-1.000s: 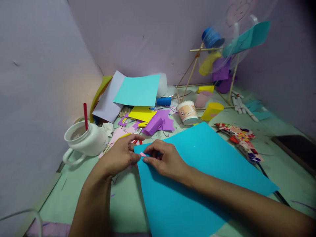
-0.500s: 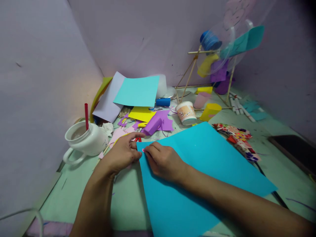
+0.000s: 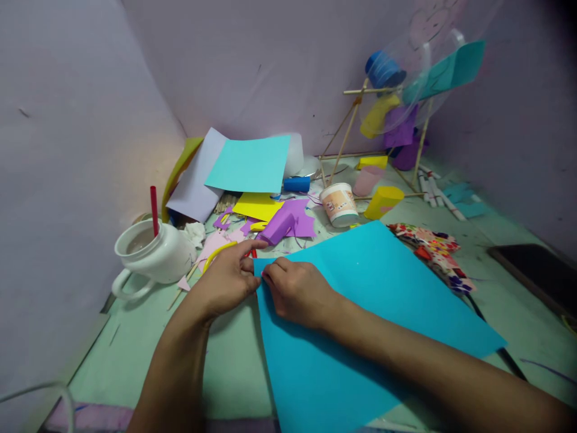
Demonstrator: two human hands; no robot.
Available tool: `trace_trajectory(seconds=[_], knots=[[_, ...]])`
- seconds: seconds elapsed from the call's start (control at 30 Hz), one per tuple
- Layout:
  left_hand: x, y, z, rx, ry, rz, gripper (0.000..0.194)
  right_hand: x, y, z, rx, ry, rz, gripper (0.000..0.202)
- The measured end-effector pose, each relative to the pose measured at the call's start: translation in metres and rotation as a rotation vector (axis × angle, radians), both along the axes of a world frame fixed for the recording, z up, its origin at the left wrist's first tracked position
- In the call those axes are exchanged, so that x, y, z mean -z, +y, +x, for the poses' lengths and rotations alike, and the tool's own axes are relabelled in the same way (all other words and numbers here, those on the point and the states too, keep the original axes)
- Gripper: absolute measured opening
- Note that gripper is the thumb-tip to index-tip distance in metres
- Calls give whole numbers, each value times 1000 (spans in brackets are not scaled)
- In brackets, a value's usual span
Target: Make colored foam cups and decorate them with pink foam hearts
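Note:
A large blue sheet of paper (image 3: 392, 288) lies at an angle across the table before me. My left hand (image 3: 232, 276) is at its far left corner, thumb and curled fingers on the edge, index finger stretched past it. What the lower fingers do under the edge is hidden. My right hand (image 3: 302, 291) rests on the sheet beside that corner, fingertips pinched. Between them shows a tiny pink bit (image 3: 263, 273), too small to name. Just behind the left fingers is a bit of something red (image 3: 253, 254), mostly covered.
A white mug-like pot (image 3: 157, 258) with a red straw (image 3: 154, 210) stands left. Behind lie paper scraps, a purple paper roll (image 3: 278, 227) and a printed paper cup (image 3: 340, 205). A stick frame (image 3: 347, 141) with coloured cups stands back right. A phone (image 3: 536, 273) lies far right.
The pink bit shows less now, more covered by my right fingertips. My left hand has shifted very slightly right. The view has moved a little; the blue sheet lies almost as before.

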State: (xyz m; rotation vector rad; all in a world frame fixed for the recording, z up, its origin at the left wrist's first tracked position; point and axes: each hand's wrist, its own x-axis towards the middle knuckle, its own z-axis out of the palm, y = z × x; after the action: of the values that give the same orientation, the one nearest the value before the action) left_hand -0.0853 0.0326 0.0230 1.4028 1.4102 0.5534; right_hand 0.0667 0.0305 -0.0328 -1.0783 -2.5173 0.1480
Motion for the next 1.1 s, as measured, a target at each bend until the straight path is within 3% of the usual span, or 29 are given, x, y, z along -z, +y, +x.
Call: trace_trajectory(seconds=[0.37,0.87,1.0,1.1], knots=[[4,4,0,-39,13,7,58,8,0,-3,28,22,57,18],[6,4,0,-21,-45,17,56,4,6,5,48,274,-174,18],[5,3,2,-31,-28,25,57,3,7,3,58,207,-128,19],[5,3,3,-50,-25,15,60,5,6,2,80,272,-121,18]])
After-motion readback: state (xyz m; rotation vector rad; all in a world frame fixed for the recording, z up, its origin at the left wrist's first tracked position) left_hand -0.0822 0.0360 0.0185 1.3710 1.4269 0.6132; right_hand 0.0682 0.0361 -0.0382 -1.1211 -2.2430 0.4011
